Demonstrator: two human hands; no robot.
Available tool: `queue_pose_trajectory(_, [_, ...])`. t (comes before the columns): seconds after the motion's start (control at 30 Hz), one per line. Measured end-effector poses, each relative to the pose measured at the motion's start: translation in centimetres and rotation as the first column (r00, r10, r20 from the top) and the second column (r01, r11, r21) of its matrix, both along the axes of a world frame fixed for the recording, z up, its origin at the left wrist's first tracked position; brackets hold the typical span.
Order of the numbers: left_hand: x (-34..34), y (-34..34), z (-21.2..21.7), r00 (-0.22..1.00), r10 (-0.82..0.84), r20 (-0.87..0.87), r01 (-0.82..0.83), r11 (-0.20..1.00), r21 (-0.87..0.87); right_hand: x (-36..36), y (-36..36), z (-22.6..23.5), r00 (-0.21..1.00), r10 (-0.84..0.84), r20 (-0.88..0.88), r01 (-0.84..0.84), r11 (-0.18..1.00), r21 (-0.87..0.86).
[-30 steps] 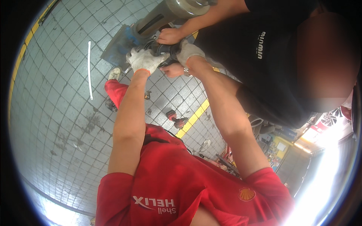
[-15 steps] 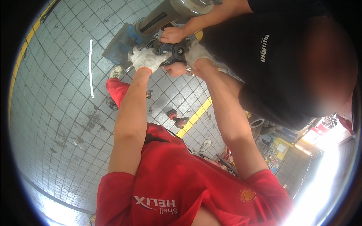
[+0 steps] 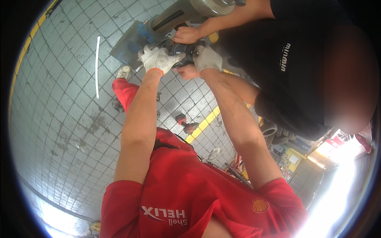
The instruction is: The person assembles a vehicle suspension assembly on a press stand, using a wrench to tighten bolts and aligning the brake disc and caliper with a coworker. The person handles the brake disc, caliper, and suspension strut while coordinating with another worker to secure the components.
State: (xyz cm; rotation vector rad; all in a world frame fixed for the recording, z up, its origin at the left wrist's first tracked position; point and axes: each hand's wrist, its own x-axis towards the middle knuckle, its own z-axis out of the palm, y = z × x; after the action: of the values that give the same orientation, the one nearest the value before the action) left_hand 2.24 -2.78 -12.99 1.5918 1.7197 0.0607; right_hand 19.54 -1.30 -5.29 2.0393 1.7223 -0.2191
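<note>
Both of the person's arms reach up and forward to a dark round metal part (image 3: 183, 49) at the end of a grey cylindrical machine unit (image 3: 178, 18). That part is the landmark here. The left hand (image 3: 158, 59), in a white work glove with an orange cuff, lies just left of it, fingers (image 3: 176, 58) curled narrow around its rim. The right hand (image 3: 206, 58), gloved the same way, presses on its right side; its fingers wrap out of sight, so how tightly they close cannot be told.

A co-worker in a black shirt (image 3: 285, 67) shares the job. One bare hand (image 3: 185, 35) grips just above the part, and another bare hand (image 3: 188, 72) supports it from just below.

Far below the part, on the grey tiled floor (image 3: 59, 119), lie a red and black power tool (image 3: 186, 123) beside a yellow floor line (image 3: 204, 123) and a white strip (image 3: 97, 67) further left.

To do this well, I judge the two gloved hands should hold opposite sides evenly, so the part stays square to the unit. Thumbs should stay out of the joint, and any push or turn should match the co-worker's grip, slowly, with no jerk.
</note>
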Motion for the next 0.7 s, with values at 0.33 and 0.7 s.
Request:
queue_pose_trajectory(0.33, [-0.1,0.2,0.9,0.999,-0.025,-0.027,0.024,0.999,-0.046,0.3,0.0,0.4,0.994,-0.03,-0.11,0.032,0.999,0.01])
queue_pose_trajectory(0.7, [0.7,-0.1,1.3,0.997,0.0,-0.077,-0.002,1.0,-0.024,0.2,-10.5,6.5,0.773,-0.235,-0.589,0.307,0.951,0.025])
